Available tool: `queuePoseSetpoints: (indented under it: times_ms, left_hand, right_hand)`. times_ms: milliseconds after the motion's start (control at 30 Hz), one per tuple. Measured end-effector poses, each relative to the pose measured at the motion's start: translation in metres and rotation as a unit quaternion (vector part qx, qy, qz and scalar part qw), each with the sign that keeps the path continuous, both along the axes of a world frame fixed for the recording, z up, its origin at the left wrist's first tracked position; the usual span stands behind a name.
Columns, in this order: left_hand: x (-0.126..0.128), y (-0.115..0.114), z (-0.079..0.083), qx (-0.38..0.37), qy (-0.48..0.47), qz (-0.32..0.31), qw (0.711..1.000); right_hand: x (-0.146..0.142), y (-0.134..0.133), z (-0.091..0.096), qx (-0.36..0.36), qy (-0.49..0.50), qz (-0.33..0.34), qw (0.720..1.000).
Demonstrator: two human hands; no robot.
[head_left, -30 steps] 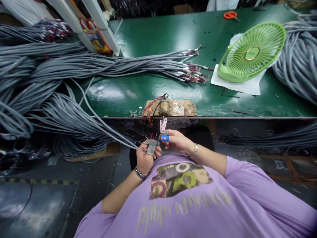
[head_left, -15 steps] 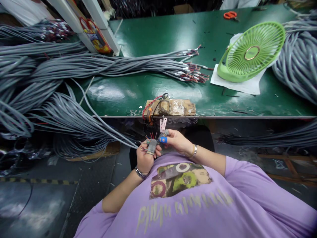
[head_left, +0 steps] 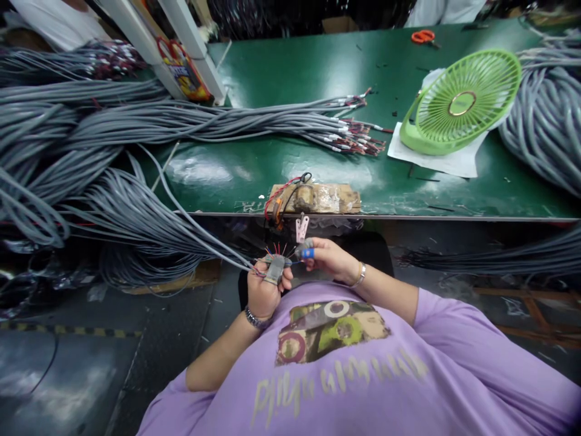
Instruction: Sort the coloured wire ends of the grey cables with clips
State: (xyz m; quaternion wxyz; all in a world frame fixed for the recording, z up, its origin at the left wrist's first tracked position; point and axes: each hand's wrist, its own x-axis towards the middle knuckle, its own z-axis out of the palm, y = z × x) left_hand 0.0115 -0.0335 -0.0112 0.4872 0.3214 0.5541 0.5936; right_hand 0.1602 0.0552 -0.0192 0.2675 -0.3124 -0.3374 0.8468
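Note:
Below the bench edge, my left hand [head_left: 263, 297] is closed around the end of a grey cable [head_left: 233, 260]. Thin coloured wires [head_left: 278, 249] fan out above its fingers, and a flat grey piece [head_left: 275, 270] lies over them; whether that is a finger wrap or a part is unclear. My right hand [head_left: 334, 260], with a blue band [head_left: 307, 253] on its thumb, is pinched just to the right of the wires. A thin wire seems to run to its fingertips, too small to be sure. A pale pink clip [head_left: 302, 229] hangs just above.
A wooden block [head_left: 336, 198] with red and black leads sits at the bench edge. Grey cable bundles [head_left: 136, 121] cover the left and reach the middle. A green fan [head_left: 463, 103] stands at right beside coiled cable [head_left: 542, 121]. Orange-handled scissors [head_left: 423, 37] lie farther back.
My right hand has drawn slightly right, away from my left hand, opening a small gap between them. My left hand keeps its hold on the cable. The whole view has shifted a little.

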Motion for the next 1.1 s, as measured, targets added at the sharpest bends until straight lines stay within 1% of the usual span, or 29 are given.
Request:
queuePoseSetpoints:
  times_ms: [67, 100, 200, 267, 333, 400, 533, 700, 800, 933, 1100]
  left_hand:
    - [-0.005, 0.0, 0.003, -0.011, -0.017, -0.042, 0.999]
    - [-0.007, 0.002, 0.005, -0.021, -0.022, -0.071, 0.997]
    - [-0.011, 0.008, 0.01, -0.062, -0.029, -0.16, 0.985]
    - [-0.012, 0.014, 0.013, -0.074, -0.037, -0.188, 0.979]
    - [-0.011, 0.019, 0.015, -0.076, -0.045, -0.192, 0.977]
    - [-0.009, 0.022, 0.014, -0.08, -0.05, -0.192, 0.977]
    - [-0.003, 0.024, 0.013, -0.086, -0.063, -0.182, 0.978]
    - [0.003, 0.024, 0.011, -0.08, -0.068, -0.152, 0.983]
    - [0.004, 0.024, 0.008, -0.084, -0.063, -0.144, 0.984]
    - [0.004, 0.023, 0.004, -0.09, -0.042, -0.151, 0.983]
    - [0.004, 0.022, 0.003, -0.087, -0.041, -0.15, 0.984]
  right_hand:
    - [0.001, 0.011, -0.001, -0.029, 0.01, -0.043, 0.999]
    - [0.0, 0.016, -0.001, -0.041, 0.015, -0.05, 0.998]
    - [-0.005, 0.027, 0.004, -0.035, 0.019, -0.038, 0.998]
    - [-0.011, 0.029, 0.007, -0.019, 0.023, -0.031, 0.999]
    - [-0.016, 0.029, 0.008, -0.014, 0.029, -0.034, 0.999]
    - [-0.02, 0.028, 0.008, -0.025, 0.033, -0.042, 0.998]
    - [-0.025, 0.029, 0.005, -0.074, 0.048, -0.061, 0.994]
    - [-0.031, 0.028, 0.006, -0.129, 0.078, -0.088, 0.985]
    - [-0.034, 0.027, 0.008, -0.138, 0.094, -0.097, 0.981]
    - [-0.035, 0.026, 0.012, -0.143, 0.095, -0.108, 0.979]
    - [-0.034, 0.024, 0.009, -0.148, 0.094, -0.098, 0.98]
